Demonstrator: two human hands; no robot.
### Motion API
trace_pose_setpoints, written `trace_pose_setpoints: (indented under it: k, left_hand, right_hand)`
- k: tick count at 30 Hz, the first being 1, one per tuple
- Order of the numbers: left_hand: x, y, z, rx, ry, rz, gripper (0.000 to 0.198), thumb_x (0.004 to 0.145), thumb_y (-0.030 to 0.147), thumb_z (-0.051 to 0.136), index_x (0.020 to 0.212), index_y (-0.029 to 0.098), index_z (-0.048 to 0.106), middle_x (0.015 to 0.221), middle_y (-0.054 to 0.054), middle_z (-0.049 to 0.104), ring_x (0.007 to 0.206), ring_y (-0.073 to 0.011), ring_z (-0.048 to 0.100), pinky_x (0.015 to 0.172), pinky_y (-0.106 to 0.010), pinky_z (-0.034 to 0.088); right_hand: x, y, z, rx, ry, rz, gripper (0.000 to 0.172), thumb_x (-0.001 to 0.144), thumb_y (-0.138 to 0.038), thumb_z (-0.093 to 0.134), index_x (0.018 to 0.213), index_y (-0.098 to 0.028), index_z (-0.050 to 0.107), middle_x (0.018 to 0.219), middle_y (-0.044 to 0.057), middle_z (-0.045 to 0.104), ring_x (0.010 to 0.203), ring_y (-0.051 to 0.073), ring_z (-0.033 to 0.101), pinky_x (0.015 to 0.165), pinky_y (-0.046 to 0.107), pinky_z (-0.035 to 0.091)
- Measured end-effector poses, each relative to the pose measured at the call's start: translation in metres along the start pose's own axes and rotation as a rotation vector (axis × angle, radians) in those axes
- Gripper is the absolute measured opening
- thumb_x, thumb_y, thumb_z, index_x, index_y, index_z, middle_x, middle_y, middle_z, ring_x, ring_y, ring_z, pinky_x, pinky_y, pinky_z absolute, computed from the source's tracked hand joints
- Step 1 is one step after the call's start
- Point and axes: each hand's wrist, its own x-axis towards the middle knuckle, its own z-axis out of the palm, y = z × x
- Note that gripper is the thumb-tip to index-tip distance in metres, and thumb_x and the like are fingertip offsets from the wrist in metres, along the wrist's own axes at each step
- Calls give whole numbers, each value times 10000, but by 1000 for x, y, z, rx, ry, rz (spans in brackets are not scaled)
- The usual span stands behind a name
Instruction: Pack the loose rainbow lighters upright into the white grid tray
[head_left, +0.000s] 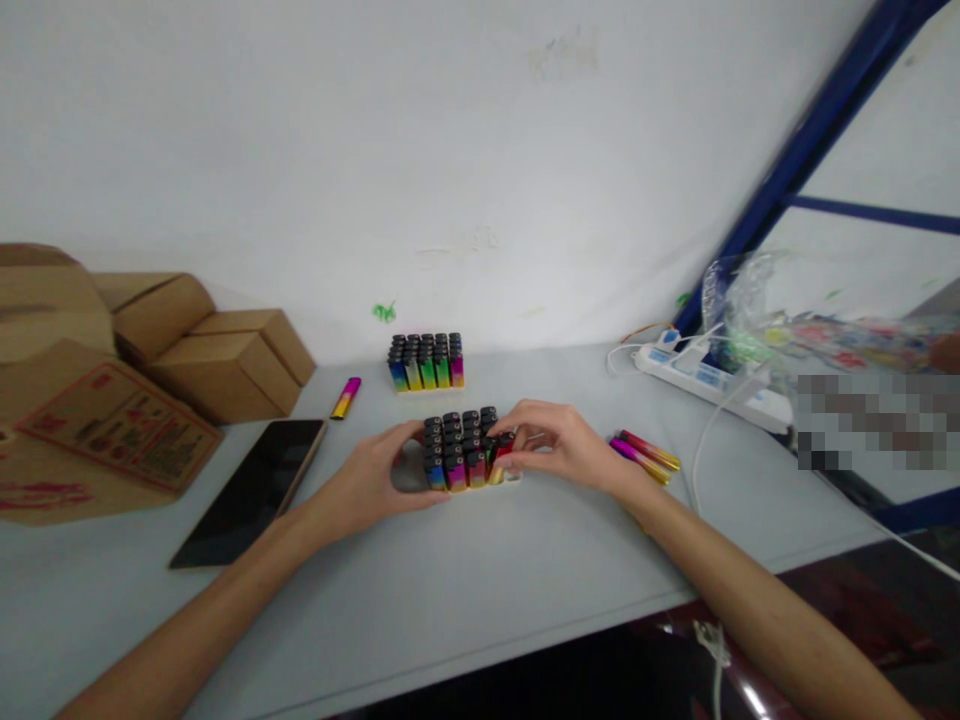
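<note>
A block of upright lighters (466,450) with black tops and coloured bodies stands in rows on the table, in a tray whose pale edge (513,477) shows at the front right. My left hand (386,470) is wrapped around the left end of this block, thumb at the front and fingers behind. At the right end, my right hand (559,440) pinches a red lighter (502,447), which leans against its neighbours. Right of that hand, a purple-and-gold lighter (637,460) and a red-and-gold lighter (652,449) lie flat.
A second block of lighters (426,365) stands near the wall, with a single lighter (346,398) lying left of it. A dark tablet (251,490) and cardboard boxes (225,375) are on the left. On the right are a white power strip (712,385), cables and a clear plastic bag (825,335).
</note>
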Motion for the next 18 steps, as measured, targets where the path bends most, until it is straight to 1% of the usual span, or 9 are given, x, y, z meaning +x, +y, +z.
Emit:
trace_pose_setpoints:
  k: [2, 6, 10, 14, 16, 18]
  left_hand:
    - [0, 0, 0, 2, -2, 0, 697, 713, 523, 844, 1269, 165, 625, 1052, -77, 759, 893, -259, 717, 845, -352, 579]
    - [1, 0, 0, -2, -6, 5, 680, 720, 527, 840, 1256, 164, 630, 1052, -78, 760, 899, -262, 719, 853, -357, 580]
    - [0, 1, 0, 0, 5, -8, 693, 716, 514, 840, 1272, 160, 628, 1054, -76, 761, 882, -257, 716, 833, -352, 582]
    - [0, 1, 0, 5, 4, -8, 699, 713, 520, 835, 1273, 157, 625, 1042, -76, 757, 854, -250, 708, 801, -348, 583]
    - [1, 1, 0, 9, 5, -3, 692, 723, 521, 825, 1272, 155, 618, 1040, -78, 756, 825, -241, 700, 782, -347, 584]
    - [1, 0, 0, 8, 11, 11, 669, 728, 531, 818, 1250, 161, 620, 1030, -79, 758, 793, -236, 693, 757, -348, 587]
  right_hand:
    - [-1, 0, 2, -20, -9, -4, 385, 910, -455, 773, 1199, -204, 726, 1043, 61, 709, 759, 138, 723, 738, 278, 639]
    - [-2, 0, 4, -43, -2, 0, 529, 903, -423, 790, 1360, -221, 617, 994, 39, 701, 792, 155, 728, 803, 318, 656]
    - [-3, 3, 8, -87, 25, -33, 536, 901, -379, 800, 1364, -214, 586, 955, 24, 684, 776, 149, 711, 785, 306, 642]
    - [-2, 2, 14, -117, -27, -9, 564, 901, -346, 801, 1386, -194, 556, 892, 4, 661, 754, 147, 680, 744, 290, 615]
    - [0, -2, 13, -137, -43, 14, 613, 892, -364, 809, 1411, -191, 532, 873, -4, 658, 749, 150, 672, 739, 290, 602]
    - [0, -7, 5, -151, -58, 38, 711, 859, -419, 835, 1448, -208, 496, 912, 1, 674, 740, 147, 667, 736, 290, 591]
